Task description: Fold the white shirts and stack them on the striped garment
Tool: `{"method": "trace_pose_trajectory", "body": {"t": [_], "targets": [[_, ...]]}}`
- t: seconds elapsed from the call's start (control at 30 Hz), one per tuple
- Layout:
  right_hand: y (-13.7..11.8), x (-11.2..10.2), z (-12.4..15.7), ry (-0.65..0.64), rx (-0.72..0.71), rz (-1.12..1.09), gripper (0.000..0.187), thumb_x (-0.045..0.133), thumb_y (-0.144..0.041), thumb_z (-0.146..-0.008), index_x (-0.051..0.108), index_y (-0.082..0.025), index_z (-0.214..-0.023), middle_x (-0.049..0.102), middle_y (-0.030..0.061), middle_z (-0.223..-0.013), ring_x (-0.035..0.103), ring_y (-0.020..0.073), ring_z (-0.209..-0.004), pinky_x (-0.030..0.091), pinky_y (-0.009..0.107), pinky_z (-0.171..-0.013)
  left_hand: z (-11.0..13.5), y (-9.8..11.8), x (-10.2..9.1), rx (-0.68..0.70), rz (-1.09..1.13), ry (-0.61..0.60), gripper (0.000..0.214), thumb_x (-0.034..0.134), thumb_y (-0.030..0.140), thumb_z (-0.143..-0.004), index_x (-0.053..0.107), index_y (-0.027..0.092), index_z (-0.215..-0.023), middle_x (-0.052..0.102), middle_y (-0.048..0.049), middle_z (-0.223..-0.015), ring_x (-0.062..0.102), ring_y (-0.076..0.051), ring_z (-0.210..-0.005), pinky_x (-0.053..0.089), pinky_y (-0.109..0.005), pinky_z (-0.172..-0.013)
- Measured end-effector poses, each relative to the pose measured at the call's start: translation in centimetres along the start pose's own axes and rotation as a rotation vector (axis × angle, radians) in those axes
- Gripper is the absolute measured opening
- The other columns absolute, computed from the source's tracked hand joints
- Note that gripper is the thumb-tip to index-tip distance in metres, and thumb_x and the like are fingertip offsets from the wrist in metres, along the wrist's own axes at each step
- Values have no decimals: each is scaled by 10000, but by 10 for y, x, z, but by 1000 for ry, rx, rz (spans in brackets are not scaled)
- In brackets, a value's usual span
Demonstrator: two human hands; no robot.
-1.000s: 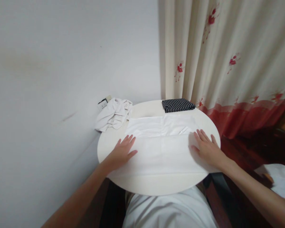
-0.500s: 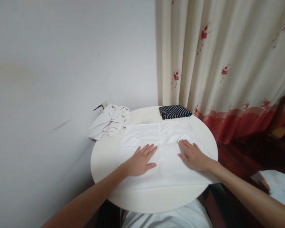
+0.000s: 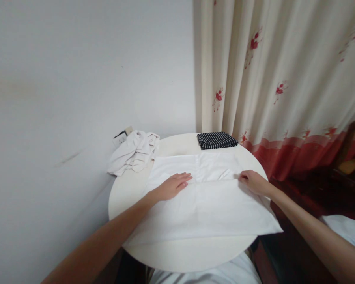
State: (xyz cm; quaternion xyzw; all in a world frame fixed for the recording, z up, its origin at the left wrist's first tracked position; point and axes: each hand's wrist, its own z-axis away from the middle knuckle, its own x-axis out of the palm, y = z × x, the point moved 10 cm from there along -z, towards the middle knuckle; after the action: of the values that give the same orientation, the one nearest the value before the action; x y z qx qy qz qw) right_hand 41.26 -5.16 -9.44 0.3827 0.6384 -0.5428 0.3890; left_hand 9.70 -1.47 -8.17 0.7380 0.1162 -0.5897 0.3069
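Note:
A white cloth (image 3: pixel 219 205), perhaps a garment, lies spread and folded over on the round table, with a seam down its middle. Its folded-over edge runs across between my two hands. Flat on the cloth near that edge rests my left hand (image 3: pixel 174 186), fingers stretched out. My right hand (image 3: pixel 253 182) pinches the same edge towards its right end, and the fingertips are partly hidden. Just left of the right hand a small white label (image 3: pixel 225 174) shows on the cloth. The near right corner of the cloth pokes out past the table's rim.
The round white table (image 3: pixel 189 256) stands against the wall. A crumpled white cloth (image 3: pixel 134 154) lies at its back left, beside a wall socket (image 3: pixel 120 138). Black-and-white striped folded fabric (image 3: pixel 217 140) sits at the back. A flowered curtain (image 3: pixel 284 79) hangs behind, with a wooden chair (image 3: pixel 347 157) at right.
My right hand has gone from lying flat to pinching the cloth's edge, slightly further right. My left hand has shifted up to the fold, and the cloth's near right corner now sticks out further.

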Motion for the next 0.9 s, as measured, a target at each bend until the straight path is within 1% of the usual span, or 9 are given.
{"method": "trace_pose_trajectory", "body": {"t": [0.13, 0.23, 0.33, 0.4, 0.47, 0.53, 0.63, 0.73, 0.9], "targets": [[2, 6, 1, -5, 31, 80, 240, 469, -235, -937, 679, -182, -833, 735, 85, -864, 671, 201, -825, 409, 267, -733, 14, -20, -4, -67, -37, 12, 498, 278, 454, -1065, 495, 260, -1469, 458, -33, -1555, 395, -181, -1447, 261, -403, -1225], [-3, 5, 4, -5, 55, 179, 208, 498, -237, -931, 685, -167, -871, 722, 113, -913, 661, 225, -870, 416, 286, -766, 27, -31, -11, -115, -104, 21, 497, 278, 425, -1064, 443, 261, -1504, 378, -43, -1603, 340, -202, -1479, 198, -453, -1241], [-19, -6, 10, 69, 55, 300, 219, 530, -191, -897, 687, -147, -1043, 695, 154, -1056, 636, 280, -975, 430, 329, -806, 44, -31, -19, -162, -157, 33, 519, 299, 398, -1057, 353, 256, -1553, 306, -46, -1636, 267, -222, -1511, 144, -479, -1248], [-34, -13, 14, 126, 30, 345, 303, 538, -195, -900, 662, -140, -1171, 667, 173, -1155, 609, 313, -1051, 436, 361, -840, 57, -31, -23, -188, -173, 18, 540, 329, 406, -1047, 325, 254, -1565, 352, -53, -1616, 309, -227, -1493, 159, -469, -1243], [-45, -16, 15, 153, -10, 347, 334, 516, -232, -934, 652, -135, -1223, 656, 178, -1192, 596, 320, -1087, 437, 375, -871, 69, -37, -31, -223, -176, 10, 538, 378, 431, -1027, 390, 248, -1532, 450, -68, -1560, 412, -240, -1434, 238, -442, -1216], [-46, -16, 12, 141, -25, 319, 327, 482, -256, -962, 670, -133, -1200, 671, 173, -1164, 611, 307, -1061, 439, 366, -867, 81, -53, -43, -279, -165, 43, 491, 441, 449, -992, 537, 218, -1413, 568, -96, -1449, 520, -263, -1332, 347, -417, -1147], [-26, -8, 5, 50, 12, 243, 275, 472, -227, -954, 719, -130, -1025, 710, 155, -1018, 653, 259, -920, 442, 326, -812, 94, -84, -60, -344, -78, 103, 355, 490, 451, -943, 689, 182, -1062, 697, -105, -1138, 641, -260, -1077, 474, -378, -973], [-5, -5, 1, 1, 8, 152, 261, 470, -204, -938, 707, -142, -850, 717, 126, -894, 654, 222, -822, 431, 293, -766, 100, -102, -64, -322, 46, 128, 325, 504, 472, -920, 661, 191, -878, 676, -67, -951, 638, -227, -922, 494, -346, -875], [5, -6, 1, -4, -44, 75, 205, 512, -232, -910, 664, -167, -788, 703, 94, -842, 638, 216, -797, 419, 282, -730, 100, -104, -61, -269, 76, 148, 344, 484, 497, -929, 610, 194, -828, 619, -54, -913, 591, -218, -895, 468, -351, -874]]}}
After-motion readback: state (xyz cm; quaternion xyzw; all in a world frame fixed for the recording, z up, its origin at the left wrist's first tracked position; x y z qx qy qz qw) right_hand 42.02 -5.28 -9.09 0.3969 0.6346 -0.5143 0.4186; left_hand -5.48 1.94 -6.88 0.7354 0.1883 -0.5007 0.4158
